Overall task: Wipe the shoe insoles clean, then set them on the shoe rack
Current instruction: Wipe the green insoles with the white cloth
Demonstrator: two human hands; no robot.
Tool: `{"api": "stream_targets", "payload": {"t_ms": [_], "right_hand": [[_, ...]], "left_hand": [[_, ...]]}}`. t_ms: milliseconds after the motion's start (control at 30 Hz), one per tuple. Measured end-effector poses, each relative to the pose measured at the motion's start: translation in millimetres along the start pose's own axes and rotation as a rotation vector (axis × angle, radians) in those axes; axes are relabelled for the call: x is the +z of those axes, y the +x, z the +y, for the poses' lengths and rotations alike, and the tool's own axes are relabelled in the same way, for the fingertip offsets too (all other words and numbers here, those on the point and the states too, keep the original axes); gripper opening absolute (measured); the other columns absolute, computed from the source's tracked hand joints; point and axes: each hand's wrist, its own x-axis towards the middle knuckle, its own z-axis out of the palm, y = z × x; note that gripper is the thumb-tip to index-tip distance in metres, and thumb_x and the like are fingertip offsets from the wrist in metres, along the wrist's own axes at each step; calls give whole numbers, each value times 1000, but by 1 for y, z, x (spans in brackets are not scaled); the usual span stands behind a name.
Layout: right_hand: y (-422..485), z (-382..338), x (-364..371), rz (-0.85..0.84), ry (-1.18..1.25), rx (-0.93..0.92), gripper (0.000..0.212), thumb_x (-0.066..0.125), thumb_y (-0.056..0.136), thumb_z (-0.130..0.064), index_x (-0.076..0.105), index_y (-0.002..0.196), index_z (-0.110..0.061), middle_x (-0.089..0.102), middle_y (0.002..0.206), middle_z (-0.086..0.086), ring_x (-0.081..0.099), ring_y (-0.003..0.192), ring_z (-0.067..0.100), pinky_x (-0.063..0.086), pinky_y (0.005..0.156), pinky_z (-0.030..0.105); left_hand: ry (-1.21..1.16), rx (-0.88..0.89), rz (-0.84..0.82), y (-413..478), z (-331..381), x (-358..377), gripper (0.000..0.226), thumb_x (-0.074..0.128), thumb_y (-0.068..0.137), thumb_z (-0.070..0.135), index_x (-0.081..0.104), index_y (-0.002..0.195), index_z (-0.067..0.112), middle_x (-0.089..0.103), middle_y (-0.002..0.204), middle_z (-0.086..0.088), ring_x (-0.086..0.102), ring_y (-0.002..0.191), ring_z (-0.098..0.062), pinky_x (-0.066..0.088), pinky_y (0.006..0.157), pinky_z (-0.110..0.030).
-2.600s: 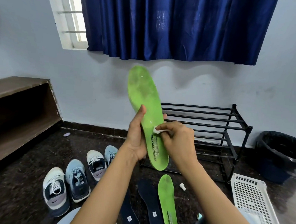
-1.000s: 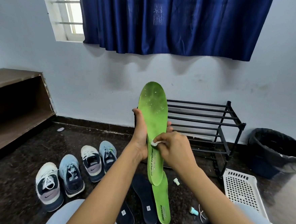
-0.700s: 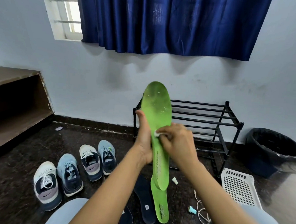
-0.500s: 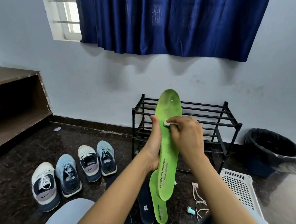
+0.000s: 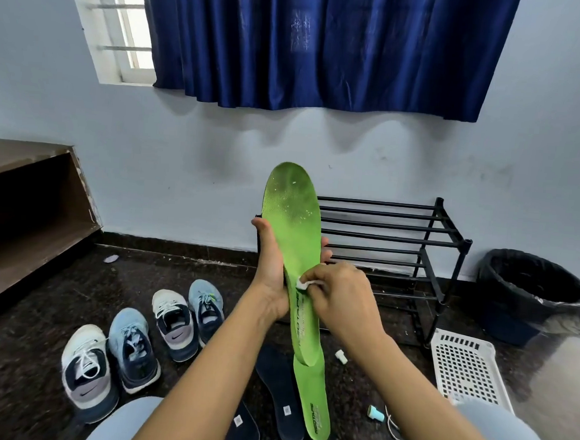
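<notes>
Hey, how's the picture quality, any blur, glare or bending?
Head view: the window glares white at upper left; the curtain throws soft shadows on the wall; wide-angle bending tilts the window frame; the floor smears beside the basket; the held green insole is sharp.

shoe rack [image 5: 384, 225] top tier open from above, wall tight behind. green insole [image 5: 290, 226] in left hand [image 5: 271, 273], plus right hand [image 5: 340, 293] w/ wipe [image 5: 302, 284], block rack's left end; right end reachable. bin [image 5: 511, 326] + white basket [image 5: 465, 371] crowd rack's right side. floor in front: dark insoles [image 5: 278, 391], 2nd green insole [image 5: 315, 403]; shoes [image 5: 173, 325] off to left, wooden shelf [image 5: 23, 235] further left.
</notes>
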Motion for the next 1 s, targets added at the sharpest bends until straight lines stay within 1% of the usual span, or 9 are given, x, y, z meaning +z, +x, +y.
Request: {"api": "stream_targets", "payload": {"t_ms": [133,267,400,500,633,700,767,900,1000], "right_hand": [[20,8,-8,167,-49,2,20,65,75,-6,75,83,-21,71,79,2,58,81,24,44,73,29],[29,15,-19,276,0,59,20,67,73,-3,76,81,-19,73,79,-2,58,78,24,32,69,20],[24,11,-15,162,-5,54,21,65,77,-6,76,87,-21,73,84,1,58,86,24,33,74,22],[16,4,-7,13,-48,26,22,62,81,-9,75,92,-23,72,90,2,57,93,23,36,81,26],[4,-3,-6,-49,-58,4,23,62,81,-11,75,95,-23,70,94,6,58,97,24,38,83,25],[-1,-3,-7,-78,-50,-9,23,62,82,-12,74,97,-23,69,95,7,58,97,24,39,82,27],[-6,-2,-6,-115,-55,-5,23,60,83,-16,73,99,-26,67,95,6,56,95,23,40,81,28],[-7,1,-7,-70,-71,-12,21,61,81,-14,74,92,-26,69,87,4,57,89,22,39,75,26],[9,3,-12,110,-57,-43,19,61,71,-8,75,77,-19,70,72,2,61,73,26,46,69,27]], "left_hand": [[89,-70,-38,-15,-17,13,103,8,74,89,71,100,13,72,88,-12,70,78,-25,57,72,-35],[129,-114,-78,-19,-28,17,96,7,76,86,69,110,20,73,90,-10,69,80,-23,53,76,-36],[157,-123,-82,-14,-19,11,99,5,75,87,69,108,19,72,89,-10,69,78,-23,54,70,-33],[122,-114,-55,-10,-12,3,104,5,73,90,71,101,15,70,94,-13,67,84,-27,55,76,-36],[61,-87,-67,-7,-6,-4,114,5,69,92,78,89,8,69,99,-17,66,89,-30,52,90,-40],[7,-75,-51,-4,-5,-5,114,7,70,92,75,94,4,68,100,-19,65,89,-30,49,94,-42],[-37,-43,-34,-2,-5,-5,113,7,72,91,71,102,3,68,101,-21,65,87,-30,51,86,-40],[-76,-7,-14,0,-7,2,115,5,71,91,75,95,3,68,102,-19,66,84,-27,53,76,-36],[-40,-65,-17,-8,-16,12,110,8,71,91,70,106,7,70,99,-16,69,84,-27,57,75,-35]]}}
